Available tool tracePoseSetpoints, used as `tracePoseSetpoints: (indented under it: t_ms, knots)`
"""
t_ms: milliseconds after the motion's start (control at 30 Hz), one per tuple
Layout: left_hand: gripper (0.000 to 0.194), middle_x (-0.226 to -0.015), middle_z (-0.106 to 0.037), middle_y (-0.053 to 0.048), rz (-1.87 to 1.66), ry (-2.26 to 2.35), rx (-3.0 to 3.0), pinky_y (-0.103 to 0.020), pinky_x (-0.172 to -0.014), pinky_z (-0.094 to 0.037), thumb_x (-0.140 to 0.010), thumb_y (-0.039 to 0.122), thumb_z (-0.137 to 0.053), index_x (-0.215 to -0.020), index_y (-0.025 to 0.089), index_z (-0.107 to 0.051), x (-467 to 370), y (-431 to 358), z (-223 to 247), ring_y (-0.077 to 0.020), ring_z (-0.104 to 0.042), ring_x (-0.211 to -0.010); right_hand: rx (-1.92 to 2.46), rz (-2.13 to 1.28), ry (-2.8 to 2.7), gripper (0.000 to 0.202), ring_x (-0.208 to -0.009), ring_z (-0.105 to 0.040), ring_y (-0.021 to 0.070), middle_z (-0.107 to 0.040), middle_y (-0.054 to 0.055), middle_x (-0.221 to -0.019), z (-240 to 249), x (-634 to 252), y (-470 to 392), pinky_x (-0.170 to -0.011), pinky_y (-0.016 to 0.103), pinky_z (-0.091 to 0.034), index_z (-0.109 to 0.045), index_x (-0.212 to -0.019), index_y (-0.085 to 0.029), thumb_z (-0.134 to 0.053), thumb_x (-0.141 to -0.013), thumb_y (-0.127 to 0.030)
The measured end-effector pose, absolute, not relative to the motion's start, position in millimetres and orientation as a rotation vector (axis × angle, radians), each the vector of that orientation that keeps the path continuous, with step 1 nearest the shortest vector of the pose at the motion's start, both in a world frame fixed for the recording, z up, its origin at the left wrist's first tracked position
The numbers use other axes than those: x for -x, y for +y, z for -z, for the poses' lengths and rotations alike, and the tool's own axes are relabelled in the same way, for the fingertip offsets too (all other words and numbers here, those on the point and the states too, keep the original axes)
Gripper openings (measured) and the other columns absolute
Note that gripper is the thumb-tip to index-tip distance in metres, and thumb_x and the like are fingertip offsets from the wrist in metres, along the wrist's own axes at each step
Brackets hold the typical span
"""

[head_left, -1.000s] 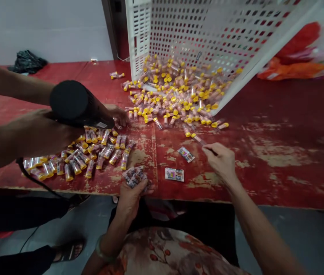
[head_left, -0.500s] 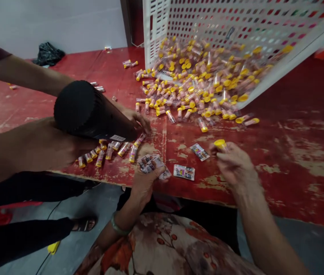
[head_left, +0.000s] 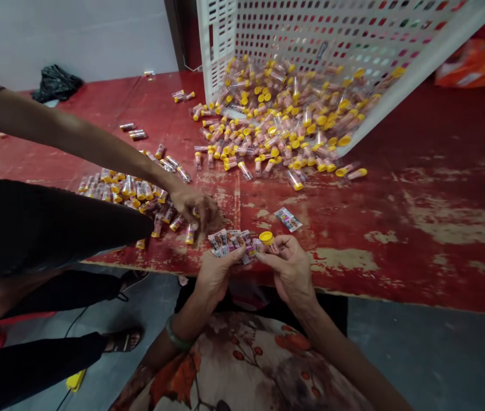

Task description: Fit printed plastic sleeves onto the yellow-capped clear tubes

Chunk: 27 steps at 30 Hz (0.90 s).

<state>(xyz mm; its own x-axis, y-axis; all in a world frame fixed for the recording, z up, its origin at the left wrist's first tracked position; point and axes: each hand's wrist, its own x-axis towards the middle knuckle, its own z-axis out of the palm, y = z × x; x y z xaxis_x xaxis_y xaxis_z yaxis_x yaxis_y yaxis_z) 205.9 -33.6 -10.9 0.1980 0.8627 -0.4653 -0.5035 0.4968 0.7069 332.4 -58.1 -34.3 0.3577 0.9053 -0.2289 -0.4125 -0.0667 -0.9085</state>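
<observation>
The left hand (head_left: 216,277) grips fanned printed sleeves (head_left: 227,241); just right of them, the right hand (head_left: 291,268) pinches a yellow-capped tube (head_left: 266,238) — cap up, body mostly hidden — near the front edge of the red table (head_left: 396,274). Beyond lies a loose sleeve (head_left: 288,219), open room rightward, a co-worker's hand (head_left: 189,202) leftward.

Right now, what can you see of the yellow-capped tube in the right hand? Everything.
The yellow-capped tube has a round, bright yellow cap, plastic by its look, fitted on the end. Below it a short stretch of clear-looking body shows something pinkish; the rest is hidden by fingers. It tilts, cap up and to the picture's left. The right hand has it in a thumb-and-finger grip near the table's front edge, close beside the fanned printed packets; whether they touch, I can't tell.
</observation>
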Motion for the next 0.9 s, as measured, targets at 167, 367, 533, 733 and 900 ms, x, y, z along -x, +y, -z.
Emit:
tracePoseSetpoints:
  t_ms: [167, 367, 533, 733, 900]
  knots:
    - [0.035, -0.082, -0.071, -0.001, -1.118, 1.007, -0.461, -0.026, -0.065, -0.055, -0.054, 0.017, -0.083, -0.084, 0.015, -0.065, -206.7, -30.5, 11.5, -0.0148, -0.066, -0.070, 1.031, -1.212, -0.532, 0.023, -0.065, -0.049, 0.0121, -0.051, -0.002, -0.071, 33.6, -347.2, -66.9, -0.063, 0.027, -0.044, -0.060, -0.087, -0.025, -0.068, -0.070, -0.037]
    - [0.039, -0.077, -0.069, 0.000, -1.130, 1.045, -0.418, -0.026, -0.064, -0.054, -0.050, 0.020, -0.085, -0.083, 0.015, -0.064, -208.9, -29.1, 7.2, -0.0130, -0.064, -0.064, 1.125, -1.144, -0.695, 0.023, -0.080, -0.055, 0.0168, -0.058, 0.001, -0.089, 28.4, -369.1, -80.8, -0.071, 0.030, -0.046, -0.065, -0.086, -0.026, -0.072, -0.064, -0.029]
    - [0.037, -0.076, -0.068, 0.001, -1.095, 0.999, -0.332, -0.024, -0.055, -0.053, -0.054, 0.022, -0.084, -0.083, 0.015, -0.062, -208.8, -27.9, 11.9, -0.0133, -0.064, -0.063, 1.056, -1.205, -0.639, 0.038, -0.064, -0.054, 0.0126, -0.060, 0.001, -0.091, 14.5, -365.8, -92.4, -0.051, 0.024, -0.044, -0.060, -0.107, -0.030, -0.068, -0.070, -0.028]
    - [0.031, -0.073, -0.069, 0.000, -1.008, 0.904, -0.179, -0.025, -0.056, -0.055, -0.059, 0.023, -0.082, -0.083, 0.015, -0.064, -211.4, -27.1, 18.1, -0.0139, -0.065, -0.061, 1.006, -0.833, -0.854, 0.025, -0.077, -0.060, 0.0150, -0.059, 0.003, -0.094, 22.8, -353.4, -92.1, -0.062, 0.027, -0.051, -0.057, -0.092, -0.023, -0.069, -0.072, -0.015]
    - [0.023, -0.075, -0.070, 0.000, -1.011, 0.874, -0.113, -0.023, -0.057, -0.054, -0.062, 0.019, -0.080, -0.080, 0.015, -0.065, -215.2, -28.8, 12.3, -0.0124, -0.064, -0.062, 1.000, -0.608, -1.076, 0.027, -0.086, -0.061, 0.0172, -0.061, 0.005, -0.094, 29.6, -352.7, -87.7, -0.072, 0.032, -0.052, -0.056, -0.095, -0.020, -0.066, -0.073, -0.009]
